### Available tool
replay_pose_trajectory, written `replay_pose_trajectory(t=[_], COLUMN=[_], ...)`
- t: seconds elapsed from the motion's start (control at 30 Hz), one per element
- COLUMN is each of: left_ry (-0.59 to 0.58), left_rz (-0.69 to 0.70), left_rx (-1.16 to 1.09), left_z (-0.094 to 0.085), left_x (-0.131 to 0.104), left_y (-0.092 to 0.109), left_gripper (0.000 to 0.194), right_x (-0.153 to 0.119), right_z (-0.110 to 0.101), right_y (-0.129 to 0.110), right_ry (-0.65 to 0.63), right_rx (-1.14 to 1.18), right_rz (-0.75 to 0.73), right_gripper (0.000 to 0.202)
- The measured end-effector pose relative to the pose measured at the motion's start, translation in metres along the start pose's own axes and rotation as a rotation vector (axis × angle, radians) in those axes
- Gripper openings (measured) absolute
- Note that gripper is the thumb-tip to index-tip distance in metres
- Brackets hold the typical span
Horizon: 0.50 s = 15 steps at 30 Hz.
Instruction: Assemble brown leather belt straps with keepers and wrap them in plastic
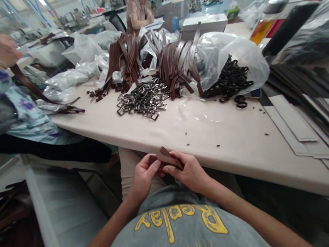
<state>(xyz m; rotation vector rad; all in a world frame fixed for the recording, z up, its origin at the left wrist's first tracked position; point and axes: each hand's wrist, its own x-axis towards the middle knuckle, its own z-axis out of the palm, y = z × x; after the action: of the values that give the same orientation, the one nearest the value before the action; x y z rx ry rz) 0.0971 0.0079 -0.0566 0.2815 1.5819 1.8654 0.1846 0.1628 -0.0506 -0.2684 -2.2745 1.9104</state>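
Just off the table's front edge, both hands are closed on a brown leather strap (165,156). My left hand (144,173) pinches it between thumb and fingers from the left. From the right, my right hand (190,170) grips the same strap, and one squared end sticks up between the hands. The rest of the strap is hidden by my fingers. On the table beyond lies a heap of metal buckles (145,98). Behind it stand bundles of brown straps (178,60), and to their right is a plastic bag with black loops (229,79) spilling out.
Grey and black flat strips (293,116) are stacked at the right. A jar of amber liquid (264,22) stands behind them. On the left a co-worker's hand (3,49) is raised near a dark strap (34,87). Another person (138,12) is farther back. Dark straps fill a bin (38,208) lower left.
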Motion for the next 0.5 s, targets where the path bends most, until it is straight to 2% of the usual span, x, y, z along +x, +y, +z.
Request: replay_pose_trajectory(t=[0.1,0.2,0.33,0.5], left_ry=[-0.056,-0.032,-0.037,-0.007], left_rz=[0.001,-0.051,-0.231,-0.286], left_rx=[0.159,0.243,0.109,-0.068], left_z=[-0.006,-0.009,-0.009,-0.006], left_x=[0.002,0.004,0.006,0.006], left_y=[0.011,0.015,-0.003,-0.019], left_gripper=[0.03,0.034,0.042,0.044], right_x=[-0.004,-0.006,-0.008,-0.009], right_z=[-0.004,-0.005,-0.004,-0.005], right_y=[0.006,0.01,0.013,0.018], right_ry=[0.049,0.099,0.107,0.1], right_rx=[-0.151,-0.341,-0.477,-0.594], right_rz=[-0.127,-0.314,-0.469,-0.549], right_gripper=[0.015,0.016,0.025,0.024])
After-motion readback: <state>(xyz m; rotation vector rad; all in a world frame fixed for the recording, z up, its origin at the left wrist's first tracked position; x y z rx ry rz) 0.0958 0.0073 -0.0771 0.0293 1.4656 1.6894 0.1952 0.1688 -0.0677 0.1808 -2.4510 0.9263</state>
